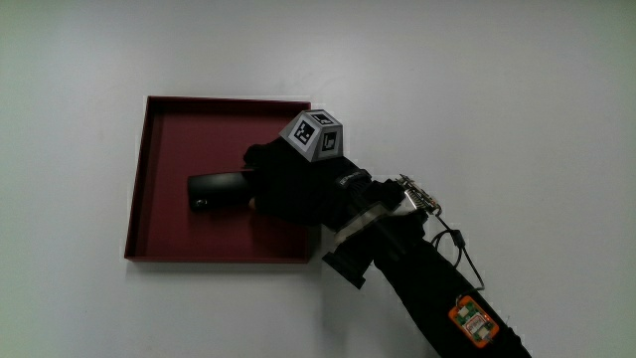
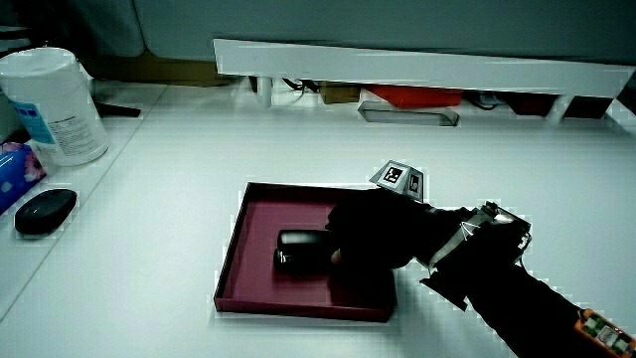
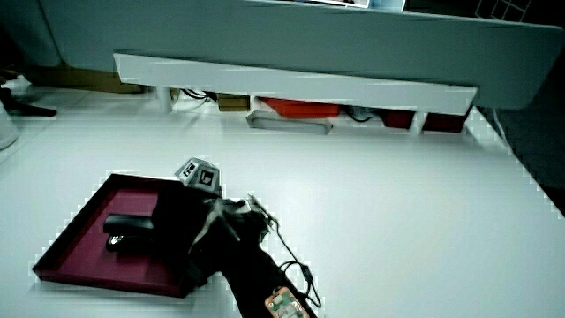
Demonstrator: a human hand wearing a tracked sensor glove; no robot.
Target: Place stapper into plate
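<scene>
hand (image 1: 288, 184) over plate (image 1: 159, 199) | fingers closed around stapler (image 1: 214, 191) | stapler inside plate

The black-gloved hand (image 1: 288, 184) lies low and flat, its patterned grey cube (image 1: 317, 135) facing upward on its back, the dark-sleeved forearm (image 1: 437, 288) angling toward the person.

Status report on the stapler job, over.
Hand over the dark red plate, fingers on the black stapler. Stapler lies inside the plate, looks set down. Release not confirmed. Nothing in the way.
</scene>
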